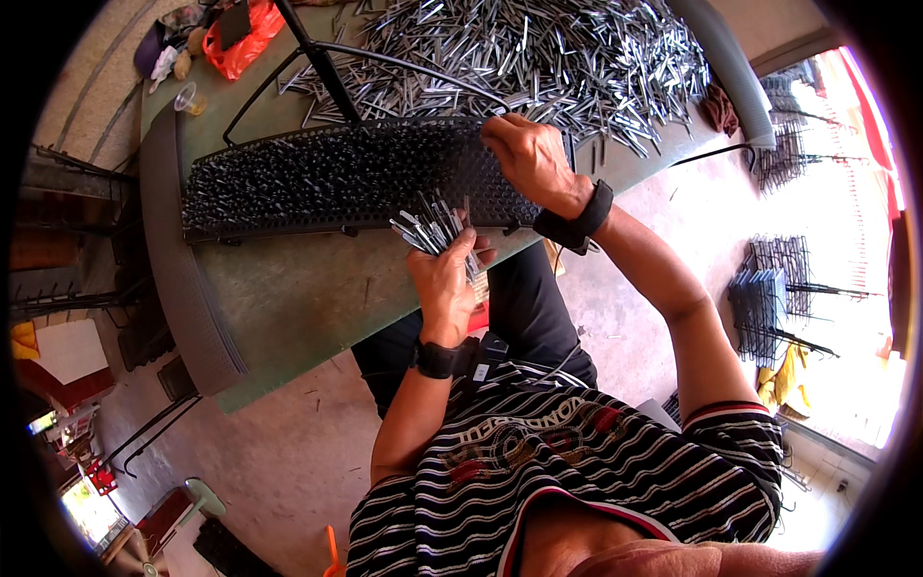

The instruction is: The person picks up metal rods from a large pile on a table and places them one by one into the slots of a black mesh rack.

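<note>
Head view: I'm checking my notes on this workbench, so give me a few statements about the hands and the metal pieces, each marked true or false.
1. The left hand holds a bundle of metal pins. True.
2. The right hand rests in the person's lap. False: it is at the right end of the black perforated rack on the table.
3. A large heap of loose metal pins lies on the table beyond the rack. True.
4. Both wrists are bare. False: each wears a black band, as on the right wrist.
5. An orange plastic bag lies at the table's far left. True.
</note>
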Tool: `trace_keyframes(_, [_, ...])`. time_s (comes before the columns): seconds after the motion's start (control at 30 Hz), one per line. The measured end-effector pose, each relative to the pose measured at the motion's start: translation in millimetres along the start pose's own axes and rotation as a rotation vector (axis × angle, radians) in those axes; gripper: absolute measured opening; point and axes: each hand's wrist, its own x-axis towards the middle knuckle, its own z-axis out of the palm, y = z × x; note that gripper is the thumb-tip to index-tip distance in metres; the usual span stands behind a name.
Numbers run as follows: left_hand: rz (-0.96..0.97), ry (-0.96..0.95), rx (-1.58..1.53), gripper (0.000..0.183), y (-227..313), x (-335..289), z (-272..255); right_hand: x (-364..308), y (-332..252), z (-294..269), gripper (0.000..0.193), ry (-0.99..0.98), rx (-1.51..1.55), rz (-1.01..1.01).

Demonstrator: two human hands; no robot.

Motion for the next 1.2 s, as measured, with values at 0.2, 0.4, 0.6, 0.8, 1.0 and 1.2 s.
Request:
trace_keyframes(0.2, [-0.004, 0.010, 0.017, 0.022, 4, -7, 6, 6, 3, 1, 0.012, -0.025, -0.026, 0.052])
trace_keyframes(0.4, [-0.022, -0.047, 0.045, 0.026, -4, 1, -2, -24, -21, -8, 0.013, -0.491, 0.705, 0.329])
trace_keyframes(0.6, [-0.001, -0.109, 0.036, 0.027, -12, 1, -3, -13, -19, -9, 0.012, 0.061, 0.706, 0.410])
trace_keyframes(0.8, [-0.007, -0.065, 0.122, 0.025, -5, -3, -3, -9, -9, 10, 0.014, 0.142, 0.567, 0.318])
trace_keyframes(1.0, [0.006, -0.045, 0.153, 0.021, -3, -4, -7, -8, 2, 14, 0.004, 0.052, 0.039, -0.081])
trace_keyframes(1.2, [0.031, -0.087, 0.167, 0.012, -4, -3, -10, -10, -22, -1, 0.013, -0.311, 0.419, 0.213])
